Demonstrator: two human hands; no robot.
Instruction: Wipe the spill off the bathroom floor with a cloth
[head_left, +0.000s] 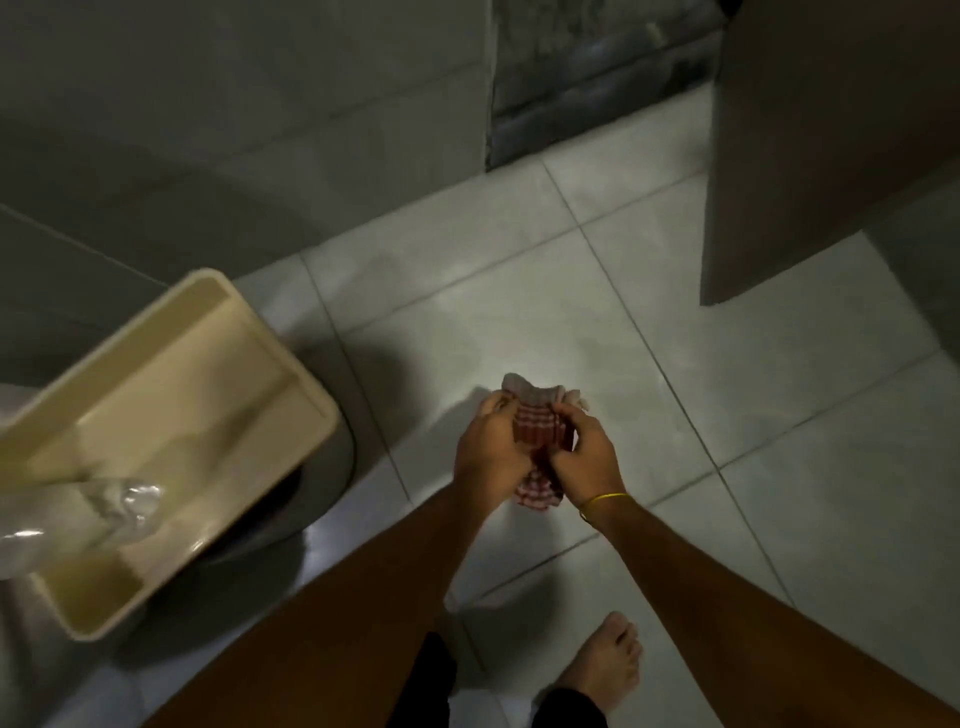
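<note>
You stand on a pale tiled floor (519, 322) with thin grey joints. Your bare foot (602, 670) rests on it near the bottom edge. At the left, a beige bin (171, 441) stands on the floor, beside the grey wall.

left hand (488, 449) – fingers curled, gripping | right hand (584, 457) – likewise, arms extended
</note>
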